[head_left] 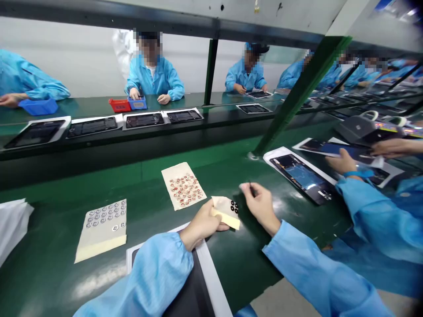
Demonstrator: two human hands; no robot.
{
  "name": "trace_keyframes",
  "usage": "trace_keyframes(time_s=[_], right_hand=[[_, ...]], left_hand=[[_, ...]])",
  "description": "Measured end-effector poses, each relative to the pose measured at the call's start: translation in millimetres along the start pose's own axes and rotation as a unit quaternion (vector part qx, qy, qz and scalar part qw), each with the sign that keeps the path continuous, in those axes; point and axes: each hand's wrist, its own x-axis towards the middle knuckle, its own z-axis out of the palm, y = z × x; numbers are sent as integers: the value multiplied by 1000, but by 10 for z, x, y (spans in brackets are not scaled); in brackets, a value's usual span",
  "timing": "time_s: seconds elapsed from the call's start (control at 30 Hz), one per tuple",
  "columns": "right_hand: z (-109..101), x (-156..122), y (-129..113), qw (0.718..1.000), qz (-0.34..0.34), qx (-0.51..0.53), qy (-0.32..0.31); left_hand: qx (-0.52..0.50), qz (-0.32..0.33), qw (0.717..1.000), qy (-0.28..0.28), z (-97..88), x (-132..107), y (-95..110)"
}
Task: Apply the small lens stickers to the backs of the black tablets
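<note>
My left hand [202, 224] is closed on a small beige backing sheet [225, 210] that carries a few small black round stickers at its right edge. My right hand [259, 204] hovers just right of the sheet, fingers pinched together on something small and dark that I cannot make out. Both hands are above the green work surface [148, 193]. Under my left forearm lies a device in a white tray [211, 277].
A sheet of red-and-white stickers [183, 185] and a sheet of grey round stickers [104, 226] lie ahead. At right, a neighbouring person's hand [343, 164] works on a tablet in a tray [299, 174]. Several people in blue coats sit across the belt with trays and small bins.
</note>
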Motion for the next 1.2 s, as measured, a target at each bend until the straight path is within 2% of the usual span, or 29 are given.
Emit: trace_keyframes(time_s=[0.07,0.1,0.17,0.27,0.33,0.37,0.43,0.53,0.67,0.73,0.8,0.9,0.97,1.03,1.1,1.2], right_hand=[[-37,14,-42,998,-23,-15,62],[-51,-23,-95,996,-60,-20,71],[-59,-184,-245,981,-179,-33,60],[-15,-531,-490,927,-370,-50,-30],[59,-732,-616,885,-445,-53,-123],[111,-809,-663,869,-464,-56,-162],[234,-913,-729,860,-463,-63,-206],[413,-981,-782,881,-408,-65,-230],[507,-1025,-843,883,-384,-108,-247],[498,-1044,-885,877,-388,-138,-247],[482,-1055,-925,868,-398,-159,-249],[480,-1063,-969,864,-393,-156,-272],[487,-1081,-994,872,-372,-142,-285],[485,-1117,-1029,875,-363,-153,-282],[470,-1150,-1085,866,-372,-198,-270],[488,-1118,-1238,844,-378,-268,-271]], left_hand=[[10,-3,1000,-3,7,-40,18],[19,-5,1000,-6,-14,-76,29],[41,-5,999,-3,-128,-201,60],[139,50,988,55,-475,-544,125],[278,103,948,114,-766,-837,151],[319,103,932,139,-907,-980,145],[360,78,912,183,-1163,-1226,82],[377,69,884,268,-1473,-1460,-106],[431,113,784,432,-1817,-1648,-270],[448,96,749,479,-1992,-1750,-258],[464,73,733,493,-2172,-1856,-227],[495,71,717,487,-2401,-1981,-237],[507,84,711,479,-2480,-2023,-286],[508,100,713,473,-2480,-2037,-336],[496,116,721,469,-2419,-2037,-357],[459,107,752,461,-2289,-2035,-331]])
